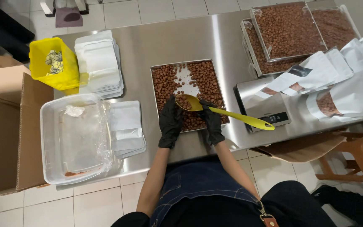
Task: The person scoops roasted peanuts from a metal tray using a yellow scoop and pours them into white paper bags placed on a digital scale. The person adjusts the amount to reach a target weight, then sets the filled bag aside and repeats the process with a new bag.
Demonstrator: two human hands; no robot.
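I am mid-scoop: my right hand point(212, 122) grips the yellow spoon point(223, 112) loaded with brown nuts over the tray point(188, 94), my left hand point(171, 122) cupped beside its bowl, pouches point(320, 77) at two o'clock awaiting a level carry.

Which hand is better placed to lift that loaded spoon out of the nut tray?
Right. The right hand already grips the yellow spoon by its handle; the left hand only steadies its bowl over the tray.

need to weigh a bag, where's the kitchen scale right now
In the head view the kitchen scale sits on the steel table to the person's right, just right of the nut tray, partly covered by white pouches.
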